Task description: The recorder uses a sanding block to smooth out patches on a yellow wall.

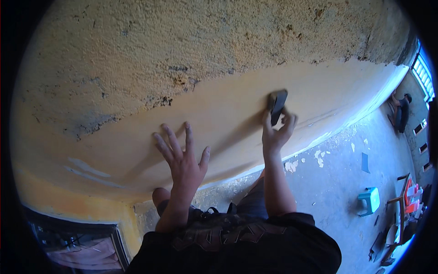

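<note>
A yellow wall (228, 102) fills the view ahead, with a smooth band low down and rough, crumbling plaster (137, 55) above it. My right hand (276, 134) grips a small dark rectangular sanding block (278, 104) by its near end, and the block lies against the smooth band. Farther left, my left hand (186, 166) is spread with its fingers apart, its fingertips at the same band and nothing in it. Dark patches and broken edges mark the border between the rough and smooth parts.
Pale flakes (319, 157) and a blue-grey sheet (365, 162) lie on the floor at right. Beyond stand a turquoise stool (370, 201) and a wooden piece with red things (413, 198). Another person (401, 114) is by the far right wall. A dark-framed window (82, 244) is at lower left.
</note>
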Tool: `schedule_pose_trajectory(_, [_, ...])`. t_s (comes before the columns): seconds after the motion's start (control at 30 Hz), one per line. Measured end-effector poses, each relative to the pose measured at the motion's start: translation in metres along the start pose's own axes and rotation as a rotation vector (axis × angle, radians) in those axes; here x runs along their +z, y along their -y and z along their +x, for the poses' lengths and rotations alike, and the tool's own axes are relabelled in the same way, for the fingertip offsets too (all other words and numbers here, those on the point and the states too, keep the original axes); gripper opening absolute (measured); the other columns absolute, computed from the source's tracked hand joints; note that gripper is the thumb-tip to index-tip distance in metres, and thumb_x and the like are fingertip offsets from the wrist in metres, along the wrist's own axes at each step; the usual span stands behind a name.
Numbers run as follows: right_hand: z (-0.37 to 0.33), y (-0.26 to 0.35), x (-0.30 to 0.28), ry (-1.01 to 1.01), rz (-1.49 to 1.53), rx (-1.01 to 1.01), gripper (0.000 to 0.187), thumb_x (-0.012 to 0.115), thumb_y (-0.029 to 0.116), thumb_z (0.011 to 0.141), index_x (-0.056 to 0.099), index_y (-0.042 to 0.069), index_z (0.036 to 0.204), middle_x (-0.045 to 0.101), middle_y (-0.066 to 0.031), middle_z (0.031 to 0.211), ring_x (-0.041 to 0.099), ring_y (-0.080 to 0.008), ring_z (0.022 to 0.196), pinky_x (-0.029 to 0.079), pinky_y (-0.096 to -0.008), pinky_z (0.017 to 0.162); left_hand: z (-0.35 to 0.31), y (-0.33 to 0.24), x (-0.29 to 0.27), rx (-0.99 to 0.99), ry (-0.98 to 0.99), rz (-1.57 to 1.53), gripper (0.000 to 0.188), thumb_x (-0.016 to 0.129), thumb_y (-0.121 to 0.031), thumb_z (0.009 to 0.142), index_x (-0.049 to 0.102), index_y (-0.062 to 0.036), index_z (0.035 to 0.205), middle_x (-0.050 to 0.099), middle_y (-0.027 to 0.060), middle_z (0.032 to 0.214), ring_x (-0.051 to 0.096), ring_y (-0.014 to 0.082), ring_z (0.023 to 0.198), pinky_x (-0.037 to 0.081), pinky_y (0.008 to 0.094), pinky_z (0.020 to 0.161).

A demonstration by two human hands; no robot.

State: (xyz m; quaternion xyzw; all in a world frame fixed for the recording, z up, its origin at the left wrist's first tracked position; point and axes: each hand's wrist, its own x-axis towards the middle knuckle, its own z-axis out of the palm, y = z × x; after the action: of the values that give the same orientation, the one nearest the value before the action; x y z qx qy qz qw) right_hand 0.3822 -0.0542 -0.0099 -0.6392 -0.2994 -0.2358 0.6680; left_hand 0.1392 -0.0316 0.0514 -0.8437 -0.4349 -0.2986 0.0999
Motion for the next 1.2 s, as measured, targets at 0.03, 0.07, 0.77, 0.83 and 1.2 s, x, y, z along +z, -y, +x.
schedule_pose_trajectory(0.03, [-0.013,0.000,-0.002,-0.005,0.009,0.053,0.044,0.082,0.014,0.064,0.060,0.002,0.101,0.055,-0.0115,0.090,0.050,-0.0268,0.087,0.042,-0.0381,0.075,-0.005,-0.001,0.004,-0.001,0.024,0.010,0.079,0.064,-0.043,0.084,0.028,-0.0140,0.148,0.003,0.0342,0.150,-0.001,0.0612,0.134,0.012,0.0704,0.105])
schedule_pose_trajectory(0.07, [-0.008,-0.008,-0.001,0.009,-0.012,0.008,0.043,0.081,0.013,0.065,0.060,0.002,0.101,0.055,-0.0113,0.091,0.051,-0.0270,0.088,0.042,-0.0382,0.076,-0.005,-0.002,0.009,-0.002,0.051,0.019,0.080,0.064,-0.043,0.084,0.028,-0.0147,0.148,0.003,0.0344,0.150,-0.001,0.0617,0.134,0.012,0.0714,0.104])
schedule_pose_trajectory(0.77, [-0.010,-0.015,0.001,-0.074,-0.115,-0.065,0.051,0.080,0.012,0.073,0.061,0.002,0.120,0.054,-0.0113,0.101,0.050,-0.0271,0.094,0.041,-0.0386,0.083,-0.015,-0.003,0.024,0.034,0.174,0.106,0.086,0.066,-0.043,0.083,0.023,-0.0097,0.149,-0.008,0.0382,0.148,-0.010,0.0635,0.132,0.005,0.0711,0.104])
schedule_pose_trajectory(0.83, [-0.025,-0.006,-0.005,-0.071,-0.037,0.045,0.052,0.079,0.012,0.074,0.060,0.001,0.121,0.054,-0.0125,0.102,0.051,-0.0274,0.094,0.043,-0.0390,0.083,-0.018,-0.005,0.025,0.048,0.168,0.125,0.085,0.066,-0.043,0.083,0.023,-0.0101,0.149,-0.008,0.0378,0.148,-0.010,0.0632,0.132,0.005,0.0708,0.105])
schedule_pose_trajectory(1.2, [-0.030,-0.025,0.006,-0.089,-0.052,0.077,0.051,0.078,0.011,0.075,0.060,0.004,0.122,0.052,-0.0122,0.099,0.049,-0.0264,0.095,0.043,-0.0379,0.081,-0.017,-0.004,0.030,0.071,0.220,0.147,0.085,0.066,-0.044,0.083,0.022,-0.0143,0.150,-0.008,0.0362,0.149,-0.010,0.0612,0.133,0.004,0.0680,0.107])
